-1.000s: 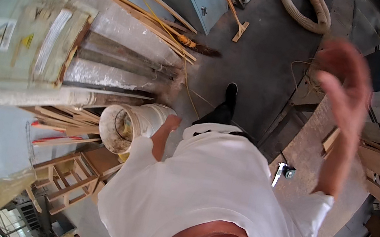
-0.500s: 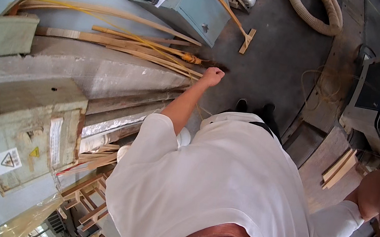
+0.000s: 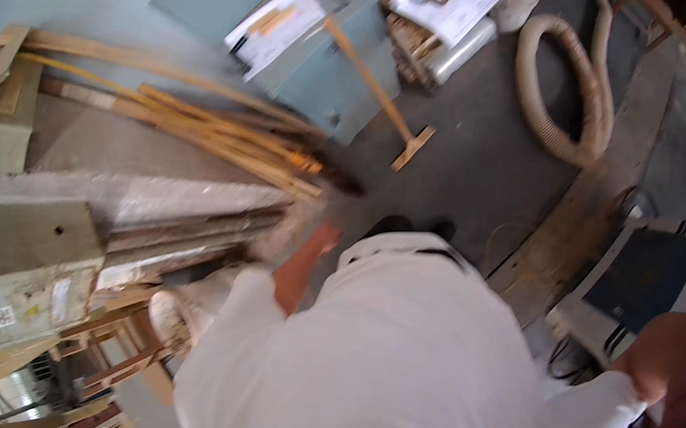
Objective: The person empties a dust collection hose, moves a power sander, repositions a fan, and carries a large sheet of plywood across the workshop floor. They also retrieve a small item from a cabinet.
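Observation:
I look down my own white shirt [image 3: 409,361] at a workshop floor. My left hand [image 3: 319,239] is blurred and hangs just below the dark ends of a bundle of long wooden sticks [image 3: 220,135] that lies across a grey machine top. Whether its fingers hold anything is lost in the blur. My right forearm [image 3: 684,371] is bent up at the right rim of the picture. The right hand itself is cut off by the rim.
A long-handled wooden broom [image 3: 381,93] leans on a grey-green cabinet [image 3: 330,76] covered with papers [image 3: 276,17]. A coiled ribbed hose [image 3: 562,97] lies on the dark floor. A beige machine [image 3: 26,261] stands left, a dark blue machine [image 3: 655,275] right, wooden frames lower left.
My left hand has drawn back from the stick ends toward my body. My right arm dropped from raised in front to the right rim. The view has swung toward the cabinet and hose.

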The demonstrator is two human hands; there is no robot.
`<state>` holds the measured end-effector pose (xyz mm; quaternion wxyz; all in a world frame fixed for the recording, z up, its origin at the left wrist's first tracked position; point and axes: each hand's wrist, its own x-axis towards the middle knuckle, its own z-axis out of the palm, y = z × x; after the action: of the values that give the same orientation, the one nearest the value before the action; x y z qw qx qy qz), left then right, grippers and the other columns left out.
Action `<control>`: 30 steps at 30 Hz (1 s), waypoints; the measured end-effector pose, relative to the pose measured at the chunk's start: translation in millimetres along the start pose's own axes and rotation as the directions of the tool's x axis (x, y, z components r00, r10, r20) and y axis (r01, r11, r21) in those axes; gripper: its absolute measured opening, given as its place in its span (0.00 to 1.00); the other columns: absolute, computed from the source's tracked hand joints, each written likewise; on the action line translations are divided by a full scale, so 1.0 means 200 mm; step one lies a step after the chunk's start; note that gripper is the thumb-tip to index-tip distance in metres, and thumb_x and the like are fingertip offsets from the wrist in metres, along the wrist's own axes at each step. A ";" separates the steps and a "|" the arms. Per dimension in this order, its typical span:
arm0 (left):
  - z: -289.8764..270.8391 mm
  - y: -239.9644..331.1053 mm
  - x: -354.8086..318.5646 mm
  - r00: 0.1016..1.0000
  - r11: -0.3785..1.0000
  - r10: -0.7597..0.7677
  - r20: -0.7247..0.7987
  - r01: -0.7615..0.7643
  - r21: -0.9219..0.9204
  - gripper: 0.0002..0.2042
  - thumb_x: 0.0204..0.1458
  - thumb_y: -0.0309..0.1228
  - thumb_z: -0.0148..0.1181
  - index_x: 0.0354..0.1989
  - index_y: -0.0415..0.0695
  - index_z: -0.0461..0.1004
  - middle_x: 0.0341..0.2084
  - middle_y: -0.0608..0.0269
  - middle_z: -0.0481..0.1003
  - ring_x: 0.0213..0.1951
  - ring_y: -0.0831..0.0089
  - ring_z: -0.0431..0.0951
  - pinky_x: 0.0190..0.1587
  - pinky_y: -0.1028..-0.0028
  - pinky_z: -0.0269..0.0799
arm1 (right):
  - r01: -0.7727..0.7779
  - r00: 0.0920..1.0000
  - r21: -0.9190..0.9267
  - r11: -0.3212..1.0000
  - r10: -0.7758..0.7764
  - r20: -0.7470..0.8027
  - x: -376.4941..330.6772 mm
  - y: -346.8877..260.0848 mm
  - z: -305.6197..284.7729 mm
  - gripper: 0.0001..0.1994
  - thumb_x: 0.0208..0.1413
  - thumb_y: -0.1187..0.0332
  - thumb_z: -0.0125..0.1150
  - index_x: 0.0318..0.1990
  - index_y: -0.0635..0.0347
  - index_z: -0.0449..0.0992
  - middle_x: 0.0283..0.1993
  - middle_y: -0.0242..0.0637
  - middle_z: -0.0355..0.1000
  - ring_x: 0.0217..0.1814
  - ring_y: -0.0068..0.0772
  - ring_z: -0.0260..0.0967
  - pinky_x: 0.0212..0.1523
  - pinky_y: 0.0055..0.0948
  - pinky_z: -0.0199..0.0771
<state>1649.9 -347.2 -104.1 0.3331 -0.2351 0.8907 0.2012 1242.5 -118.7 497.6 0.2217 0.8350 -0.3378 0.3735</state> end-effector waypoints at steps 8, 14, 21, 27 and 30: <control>-0.20 0.24 0.55 0.943 0.514 -0.277 -0.186 -0.018 -0.857 0.12 0.44 0.37 0.55 0.30 0.40 0.76 0.26 0.48 0.75 0.28 0.59 0.74 0.32 0.61 0.69 | -0.216 0.976 -0.140 0.966 0.212 -0.042 -0.38 0.85 -0.32 0.22 0.48 0.69 0.63 0.51 0.63 0.69 0.48 0.40 0.71 0.43 0.28 0.70 0.43 0.26 0.71; -1.08 0.49 1.41 0.995 0.964 0.076 -0.061 -0.089 -0.252 0.13 0.46 0.38 0.51 0.29 0.42 0.77 0.31 0.49 0.75 0.33 0.56 0.75 0.36 0.57 0.70 | -0.341 0.933 -0.273 0.900 0.360 0.021 -0.52 1.21 -0.54 0.20 0.49 0.69 0.62 0.51 0.63 0.69 0.48 0.40 0.71 0.42 0.28 0.70 0.42 0.25 0.71; -1.86 0.64 2.15 0.927 0.889 0.364 0.094 -0.376 0.263 0.17 0.49 0.41 0.45 0.25 0.41 0.76 0.35 0.46 0.74 0.38 0.50 0.75 0.40 0.56 0.70 | -0.408 0.884 -0.350 0.843 0.461 0.079 -0.74 1.43 -0.78 0.19 0.50 0.70 0.60 0.51 0.63 0.69 0.47 0.40 0.71 0.41 0.27 0.70 0.41 0.25 0.71; -2.46 1.43 2.55 0.922 0.905 0.300 -0.245 -0.356 -0.232 0.16 0.50 0.39 0.49 0.32 0.37 0.75 0.31 0.43 0.74 0.37 0.49 0.74 0.40 0.57 0.69 | -0.304 0.904 -0.429 0.850 0.400 0.151 -0.87 1.58 -0.88 0.17 0.52 0.70 0.59 0.50 0.63 0.70 0.47 0.40 0.71 0.40 0.27 0.70 0.41 0.24 0.71; -2.48 1.62 2.67 0.940 0.888 0.274 -0.201 -0.328 -0.322 0.14 0.48 0.38 0.50 0.30 0.40 0.76 0.28 0.45 0.75 0.34 0.51 0.76 0.37 0.61 0.70 | -0.254 0.943 -0.475 0.842 0.326 0.072 -1.01 1.62 -1.03 0.17 0.52 0.71 0.58 0.50 0.62 0.70 0.47 0.40 0.71 0.40 0.26 0.70 0.40 0.24 0.71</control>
<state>866.8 -493.2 -61.3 0.1824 -0.1637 0.8886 0.3876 808.5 -128.8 508.7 0.3274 0.7235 -0.5547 0.2483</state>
